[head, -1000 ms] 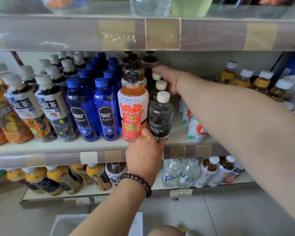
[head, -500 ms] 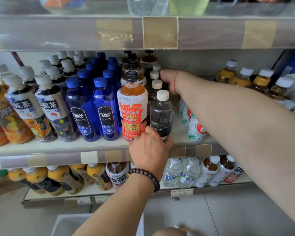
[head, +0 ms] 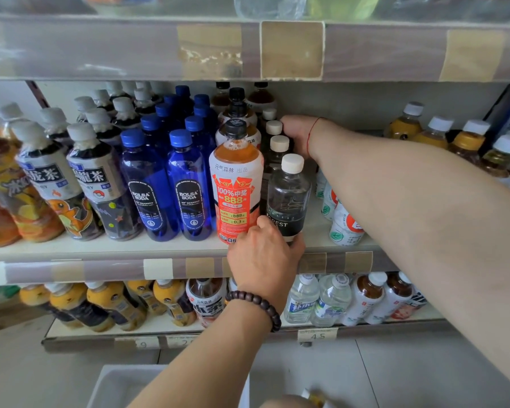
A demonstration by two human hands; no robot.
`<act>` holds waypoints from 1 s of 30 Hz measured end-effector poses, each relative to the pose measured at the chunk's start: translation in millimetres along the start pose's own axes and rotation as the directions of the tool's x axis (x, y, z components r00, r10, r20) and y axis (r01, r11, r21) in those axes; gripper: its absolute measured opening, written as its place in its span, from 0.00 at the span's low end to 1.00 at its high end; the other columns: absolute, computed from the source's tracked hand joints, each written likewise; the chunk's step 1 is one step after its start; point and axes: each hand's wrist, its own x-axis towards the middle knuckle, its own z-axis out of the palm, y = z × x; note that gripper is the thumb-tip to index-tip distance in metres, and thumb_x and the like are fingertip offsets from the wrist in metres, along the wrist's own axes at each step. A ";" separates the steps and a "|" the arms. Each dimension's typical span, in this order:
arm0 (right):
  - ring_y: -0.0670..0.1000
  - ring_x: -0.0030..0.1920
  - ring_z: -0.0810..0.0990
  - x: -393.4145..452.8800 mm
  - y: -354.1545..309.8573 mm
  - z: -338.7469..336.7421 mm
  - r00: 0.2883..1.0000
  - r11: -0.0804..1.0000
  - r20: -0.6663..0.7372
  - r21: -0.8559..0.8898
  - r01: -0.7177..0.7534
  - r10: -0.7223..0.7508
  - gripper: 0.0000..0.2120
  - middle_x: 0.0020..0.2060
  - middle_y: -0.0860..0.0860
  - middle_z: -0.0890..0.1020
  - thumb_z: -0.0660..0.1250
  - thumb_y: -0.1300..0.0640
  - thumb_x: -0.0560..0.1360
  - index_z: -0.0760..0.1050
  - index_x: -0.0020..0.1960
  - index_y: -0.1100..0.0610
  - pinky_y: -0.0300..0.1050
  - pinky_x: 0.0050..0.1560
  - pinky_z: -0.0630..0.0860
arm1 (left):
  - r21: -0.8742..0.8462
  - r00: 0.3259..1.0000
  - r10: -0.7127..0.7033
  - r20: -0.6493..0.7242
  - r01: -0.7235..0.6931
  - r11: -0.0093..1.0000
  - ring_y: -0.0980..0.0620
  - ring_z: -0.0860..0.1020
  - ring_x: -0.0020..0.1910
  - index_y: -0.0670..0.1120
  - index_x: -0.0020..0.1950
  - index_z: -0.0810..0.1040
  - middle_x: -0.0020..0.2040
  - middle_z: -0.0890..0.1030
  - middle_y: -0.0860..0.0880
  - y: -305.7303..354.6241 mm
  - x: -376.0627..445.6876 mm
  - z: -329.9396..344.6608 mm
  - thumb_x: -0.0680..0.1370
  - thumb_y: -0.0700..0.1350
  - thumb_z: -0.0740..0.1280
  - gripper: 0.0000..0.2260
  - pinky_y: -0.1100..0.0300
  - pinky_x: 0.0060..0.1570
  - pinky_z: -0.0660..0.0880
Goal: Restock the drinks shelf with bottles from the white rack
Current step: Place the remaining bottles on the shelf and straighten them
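Left hand (head: 264, 257): at the front edge of the shelf (head: 100, 248), curled round the base of the soda bottle (head: 289, 198), thumb against its label, fingers wrapped under its right side. Grip closed on the bottle. Beaded bracelet (head: 258, 304) on the wrist.

Soda bottle: upright at the shelf's front edge, cream cap, dark label reading FOREST, lower label partly covered by the hand. Touching or just beside the orange bottle (head: 237, 184) on its left; cannot tell which.

Right hand (head: 298, 134): reaching deep toward the back of the shelf, fingers bent round the rear bottles (head: 274, 136) of the same cream-capped row. Fingertips hidden behind those bottles; grip or mere touch not determinable. Red string (head: 311, 136) at the wrist.

Blue bottles (head: 171, 184): two rows left of the orange bottle, upright.

Forearm of the right arm covers much of the shelf's right half; white bottles (head: 340, 222) behind it only partly seen.

White rack (head: 115, 387): at the bottom of the view, cut off by the frame and crossed by the left forearm; contents not visible.
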 end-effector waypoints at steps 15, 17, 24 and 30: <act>0.57 0.52 0.87 -25.6 38.4 7.5 0.985 0.950 -0.140 0.306 -0.057 0.104 0.14 0.47 0.54 0.87 0.61 0.44 0.83 0.79 0.49 0.53 0.54 0.67 0.79 | -0.020 0.997 -0.035 0.066 0.036 0.999 0.40 0.85 0.49 0.43 0.55 0.72 0.49 0.85 0.43 7.1 -2.4 -7.6 0.80 0.62 0.68 0.22 0.51 0.44 0.78; 0.58 0.59 0.87 -25.4 49.9 7.5 0.990 0.926 -0.086 0.371 -0.070 0.109 0.12 0.55 0.55 0.88 0.64 0.45 0.80 0.81 0.54 0.52 0.61 0.70 0.77 | -0.051 0.998 -0.026 0.065 0.029 0.998 0.40 0.84 0.51 0.42 0.58 0.72 0.52 0.83 0.42 6.5 -5.5 -9.6 0.80 0.62 0.69 0.23 0.49 0.48 0.80; 0.56 0.44 0.85 -25.2 46.1 5.6 0.963 0.852 -0.227 0.524 -0.003 0.143 0.10 0.48 0.54 0.86 0.65 0.53 0.80 0.83 0.56 0.53 0.48 0.48 0.82 | -0.018 0.998 -0.042 0.055 0.043 0.999 0.40 0.85 0.51 0.42 0.57 0.73 0.51 0.85 0.43 10.2 -6.6 -16.3 0.83 0.63 0.65 0.23 0.52 0.44 0.78; 0.56 0.53 0.82 -72.7 68.3 12.5 0.900 0.866 -0.427 0.416 0.278 -0.084 0.05 0.50 0.54 0.83 0.65 0.54 0.83 0.77 0.49 0.52 0.49 0.53 0.79 | -0.091 0.996 -0.043 0.072 0.050 0.995 0.41 0.85 0.50 0.41 0.57 0.75 0.50 0.85 0.43 5.6 -6.8 -18.6 0.81 0.62 0.68 0.23 0.54 0.41 0.73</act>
